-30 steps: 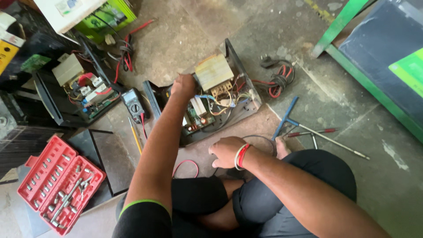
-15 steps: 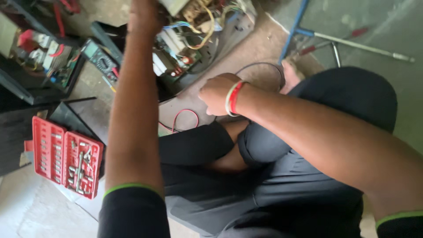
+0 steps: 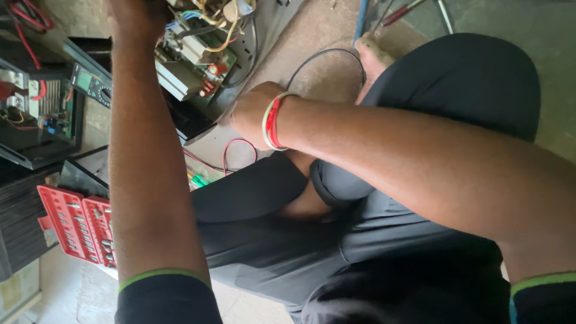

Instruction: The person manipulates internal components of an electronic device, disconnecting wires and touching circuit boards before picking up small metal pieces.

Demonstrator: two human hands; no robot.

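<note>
- Left hand (image 3: 135,21) reaches up to the top edge of the view, resting on the opened grey metal electronics chassis with a green circuit board and coloured wires (image 3: 198,57); its fingers are cut off by the frame, so whether it grips or only presses cannot be told.
- Right hand (image 3: 252,114), with red and white bangles at the wrist, is curled into a loose fist just below that chassis, near its lower corner; nothing can be seen held in it.
- Relative to the chassis, the left hand is nearer, lying over it, while the right sits beside it.
- The chassis runs diagonally, upper right to lower left.
- Left of the chassis lies a dark handheld multimeter (image 3: 90,84); further below, a red plastic socket tray (image 3: 75,222).
- A thin black wire loop (image 3: 327,57) and a red wire loop (image 3: 237,150) lie on the bare concrete floor (image 3: 318,30) beside the chassis, by the crossed legs.
</note>
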